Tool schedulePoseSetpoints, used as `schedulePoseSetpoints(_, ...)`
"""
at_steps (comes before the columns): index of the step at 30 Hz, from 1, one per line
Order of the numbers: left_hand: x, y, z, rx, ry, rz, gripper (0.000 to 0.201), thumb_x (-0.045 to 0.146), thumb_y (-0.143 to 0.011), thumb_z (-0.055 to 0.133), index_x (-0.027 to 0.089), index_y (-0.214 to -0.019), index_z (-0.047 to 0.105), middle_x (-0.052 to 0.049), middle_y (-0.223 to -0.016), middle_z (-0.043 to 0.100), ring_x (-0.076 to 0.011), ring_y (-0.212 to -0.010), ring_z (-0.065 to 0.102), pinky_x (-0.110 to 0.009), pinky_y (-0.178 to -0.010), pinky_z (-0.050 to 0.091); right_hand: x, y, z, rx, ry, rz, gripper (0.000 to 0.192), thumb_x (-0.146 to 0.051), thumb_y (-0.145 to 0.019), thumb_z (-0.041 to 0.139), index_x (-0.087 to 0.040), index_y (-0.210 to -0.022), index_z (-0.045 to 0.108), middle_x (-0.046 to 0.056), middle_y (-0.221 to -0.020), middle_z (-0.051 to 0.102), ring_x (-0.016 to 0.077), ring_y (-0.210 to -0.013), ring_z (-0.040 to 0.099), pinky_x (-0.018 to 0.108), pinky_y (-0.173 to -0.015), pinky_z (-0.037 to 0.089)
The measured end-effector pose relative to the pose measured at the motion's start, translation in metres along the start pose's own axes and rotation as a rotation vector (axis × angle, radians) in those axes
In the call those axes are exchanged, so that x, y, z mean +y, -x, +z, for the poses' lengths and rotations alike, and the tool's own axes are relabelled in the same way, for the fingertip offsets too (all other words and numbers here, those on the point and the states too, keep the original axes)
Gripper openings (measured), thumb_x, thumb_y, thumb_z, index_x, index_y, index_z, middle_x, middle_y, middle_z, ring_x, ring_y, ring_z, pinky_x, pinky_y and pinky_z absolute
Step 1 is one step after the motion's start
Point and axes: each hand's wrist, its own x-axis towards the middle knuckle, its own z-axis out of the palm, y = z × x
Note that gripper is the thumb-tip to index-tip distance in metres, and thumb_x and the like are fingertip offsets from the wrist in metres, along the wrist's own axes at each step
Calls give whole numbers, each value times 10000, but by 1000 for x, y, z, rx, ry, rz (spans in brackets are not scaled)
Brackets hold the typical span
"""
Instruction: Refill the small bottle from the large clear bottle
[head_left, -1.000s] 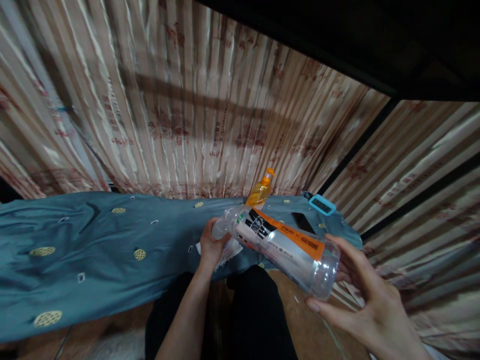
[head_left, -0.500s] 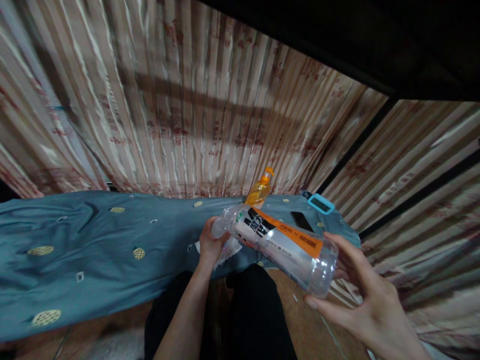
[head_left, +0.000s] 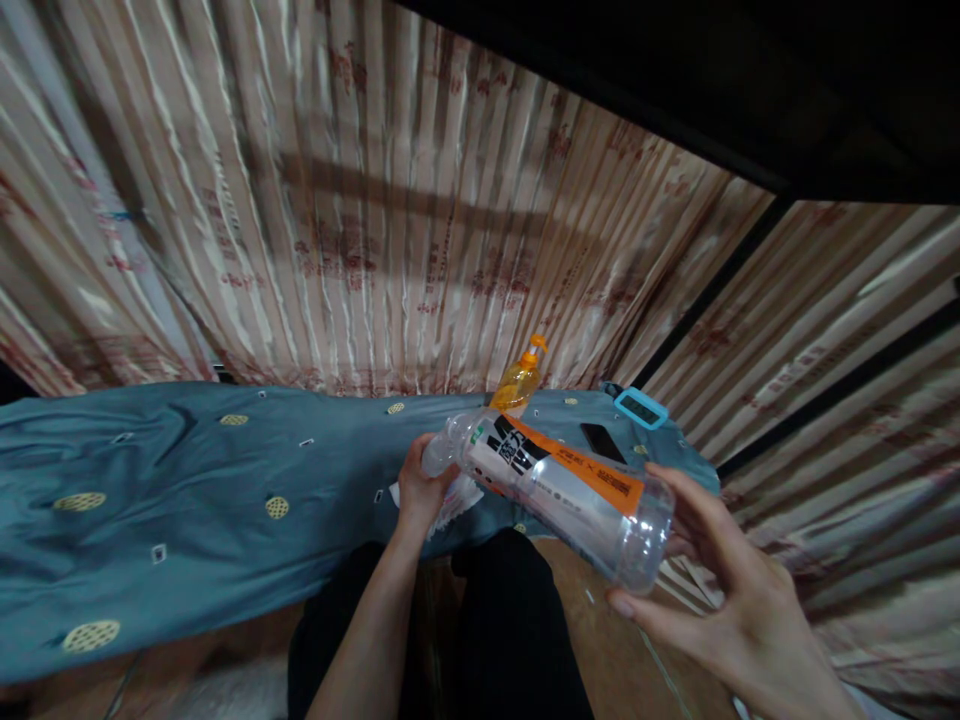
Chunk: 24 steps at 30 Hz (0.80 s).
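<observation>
A clear plastic bottle (head_left: pixel 559 490) with an orange, white and black label is held tilted in the air, its neck to the left and its base to the right. My left hand (head_left: pixel 424 485) is closed round the neck end. My right hand (head_left: pixel 739 580) grips the base between thumb and fingers. Under my left hand lies a crumpled white tissue or wrapper (head_left: pixel 459 502), partly hidden. Just behind the bottle stands an orange pump bottle (head_left: pixel 517 385), its lower part covered.
A blue-green cloth with yellow patterns (head_left: pixel 195 470) covers the long surface. On its right end lie a black phone (head_left: pixel 602 441) and a light-blue framed device (head_left: pixel 641 408). Pleated curtains (head_left: pixel 390 200) hang behind and to the right. My dark-clothed knees (head_left: pixel 514 610) are below.
</observation>
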Motion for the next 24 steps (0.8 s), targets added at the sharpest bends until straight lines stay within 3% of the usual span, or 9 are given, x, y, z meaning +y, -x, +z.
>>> schedulePoseSetpoints(24, 6, -1, -1, 21, -13, -5, 376, 274, -602, 747, 223, -959, 640, -12, -950, 723, -223, -894, 668, -349, -836, 525, -1, 0, 0, 10, 17, -17, 835, -439, -796, 789, -276, -1509, 387, 87, -1353, 654, 289, -1169, 697, 281, -808, 656)
